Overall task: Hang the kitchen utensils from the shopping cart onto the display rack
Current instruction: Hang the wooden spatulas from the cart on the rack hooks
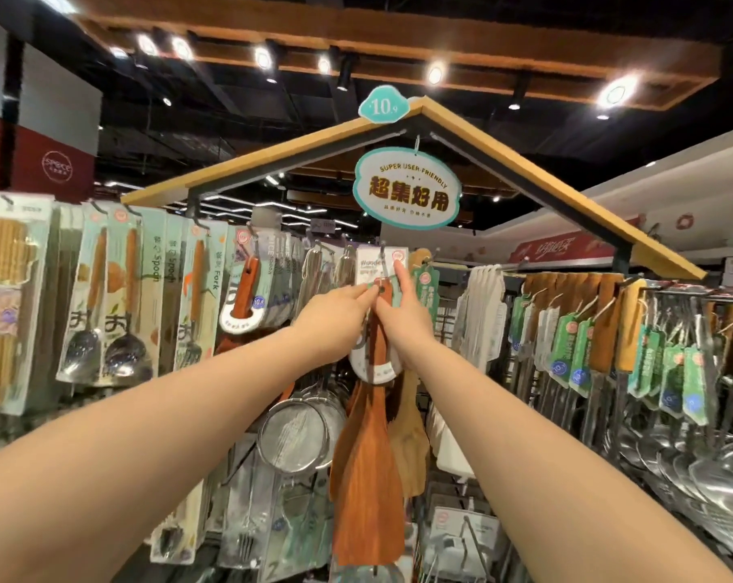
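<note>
The spatula (366, 477) is made of red-brown wood; it has a thin handle on top and a wide flat blade at the bottom; a white card (373, 372) with a round end wraps the handle, and a small green tag sits at the very top. It hangs straight down in the middle of the rack (688, 294), with its top right at a metal hook (383, 256); I cannot tell if it is on the hook.

Both arms reach up to it. The left hand (335, 307) pinches the top of the spatula with its fingertips close together; the right hand (404, 317) holds the same top from the other side with its thumb and curled fingers, and one finger sticks straight up beside the hook.

A lighter wood spatula hangs just behind the blade; a round wire sieve (297, 431) hangs to its left; packs of spoons (125, 351) hang farther left; shiny ladles (692, 477) hang on the right. A green and white sign (406, 187) hangs above, under a pointed roof (524, 178).
</note>
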Tool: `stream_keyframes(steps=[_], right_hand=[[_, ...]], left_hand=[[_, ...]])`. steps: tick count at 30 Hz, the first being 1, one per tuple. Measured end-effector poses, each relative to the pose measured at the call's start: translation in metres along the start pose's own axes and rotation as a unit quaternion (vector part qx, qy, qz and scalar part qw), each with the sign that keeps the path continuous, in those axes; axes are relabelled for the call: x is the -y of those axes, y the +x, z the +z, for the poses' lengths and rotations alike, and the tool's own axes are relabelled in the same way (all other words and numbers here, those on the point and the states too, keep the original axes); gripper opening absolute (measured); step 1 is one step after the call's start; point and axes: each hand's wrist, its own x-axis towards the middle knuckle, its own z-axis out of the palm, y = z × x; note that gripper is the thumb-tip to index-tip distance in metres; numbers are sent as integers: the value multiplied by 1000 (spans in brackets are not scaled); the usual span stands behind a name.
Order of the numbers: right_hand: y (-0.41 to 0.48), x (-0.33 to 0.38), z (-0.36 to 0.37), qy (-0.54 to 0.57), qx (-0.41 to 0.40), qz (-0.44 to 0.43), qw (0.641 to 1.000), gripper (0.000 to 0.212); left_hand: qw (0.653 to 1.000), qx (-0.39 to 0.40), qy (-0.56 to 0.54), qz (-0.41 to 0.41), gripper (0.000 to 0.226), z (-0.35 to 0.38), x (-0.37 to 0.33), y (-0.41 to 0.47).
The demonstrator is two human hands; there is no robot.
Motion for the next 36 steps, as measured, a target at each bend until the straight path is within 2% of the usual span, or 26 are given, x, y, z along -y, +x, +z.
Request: stream_keyframes(steps=[3, 10, 14, 21, 28, 32, 36], right_hand=[[5, -8, 13, -55, 1, -8, 998, 65], [5, -29, 27, -80, -24, -14, 996, 62], [-12, -43, 32, -113, -27, -19, 993, 70], [-41, -47, 18, -97, -40, -22, 994, 70], [-76, -15, -3, -154, -28, -27, 987, 61], [-106, 1, -10, -170, -31, -35, 984, 49], [-162, 20, -8, -81, -24, -19, 996, 32]], left_hand=[[1000, 16, -11, -9, 70, 16, 8, -4], [998, 37, -44, -8, 72, 42, 6, -6], [998, 44, -51, -2, 66, 49, 1, -13], [997, 74, -25, -9, 66, 47, 6, -33], [999, 47, -22, -12, 51, 8, -1, -66], [999, 3, -41, -32, 46, -18, -11, -89], [993, -59, -74, -76, 35, -49, -26, -151]])
